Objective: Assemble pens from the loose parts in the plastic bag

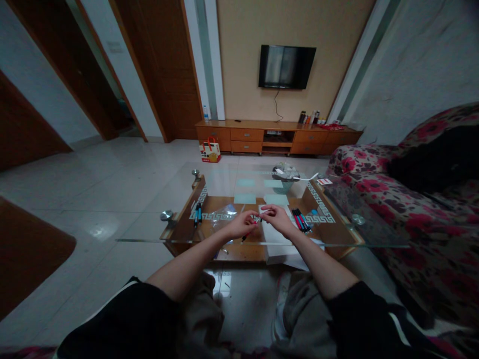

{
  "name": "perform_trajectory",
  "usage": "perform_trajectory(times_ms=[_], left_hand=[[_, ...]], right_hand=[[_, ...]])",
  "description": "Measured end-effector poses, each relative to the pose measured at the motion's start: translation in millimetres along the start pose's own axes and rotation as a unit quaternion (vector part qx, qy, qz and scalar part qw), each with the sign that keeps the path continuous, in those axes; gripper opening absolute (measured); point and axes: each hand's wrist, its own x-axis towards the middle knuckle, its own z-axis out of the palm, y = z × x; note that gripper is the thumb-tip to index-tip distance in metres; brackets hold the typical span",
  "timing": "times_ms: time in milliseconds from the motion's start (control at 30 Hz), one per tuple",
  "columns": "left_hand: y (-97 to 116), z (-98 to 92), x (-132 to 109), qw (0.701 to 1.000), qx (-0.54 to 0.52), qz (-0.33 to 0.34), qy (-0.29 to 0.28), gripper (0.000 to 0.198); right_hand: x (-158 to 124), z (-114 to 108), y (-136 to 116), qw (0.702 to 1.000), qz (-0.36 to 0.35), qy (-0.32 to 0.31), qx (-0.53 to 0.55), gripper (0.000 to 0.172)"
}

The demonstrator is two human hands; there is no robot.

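Head view: pen (248,232) pinched between left hand (239,225) and right hand (280,219).

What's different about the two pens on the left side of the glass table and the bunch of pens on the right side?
The pair of dark blue pens is just two, while the bunch of red, blue and black pens holds more. The pair points almost straight away; the bunch slants. The pair shows no red; the bunch does. Both lie flat on the clear glass table.
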Motion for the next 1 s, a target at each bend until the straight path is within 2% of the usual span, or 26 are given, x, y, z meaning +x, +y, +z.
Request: perform_trajectory(times_ms=[167,367,667,733,800,900,1000], left_hand=[[1.3,-2.3,-1.9,0.999,-0.022,0.026,-0.013,0.064],[3.7,-2.7,-2.2,0.999,-0.011,0.036,-0.027,0.062],[4.8,-1.8,-1.4,1.0,-0.022,0.016,0.004,0.059],[8.3,-1.1,-1.8,0.999,-0.029,0.013,0.009,0.058],[12.3,-0.6,-2.6,0.999,-0.036,0.009,0.02,0.057],[15.7,-0.6,-3.7,0.998,-0.044,0.002,0.035,0.057],[13.8,-1.9,-3.4,0.998,-0.051,0.002,0.045,0.057]], right_hand=[[-4.7,0.1,-5.7,1.0,0.011,0.011,-0.001,0.06],[-7.7,1.5,-12.0,1.0,0.02,-0.002,0.001,0.057],[-8.3,3.0,-20.7,0.998,0.053,-0.021,-0.003,0.052],[-6.0,1.0,-18.7,0.999,0.037,-0.008,-0.023,0.048],[-3.2,-3.2,-15.9,0.997,0.0,0.035,-0.065,0.042],[-0.1,-12.1,-10.7,0.979,-0.055,0.107,-0.162,0.034],[0.0,-19.5,-4.6,0.956,-0.092,0.11,-0.257,0.032]])
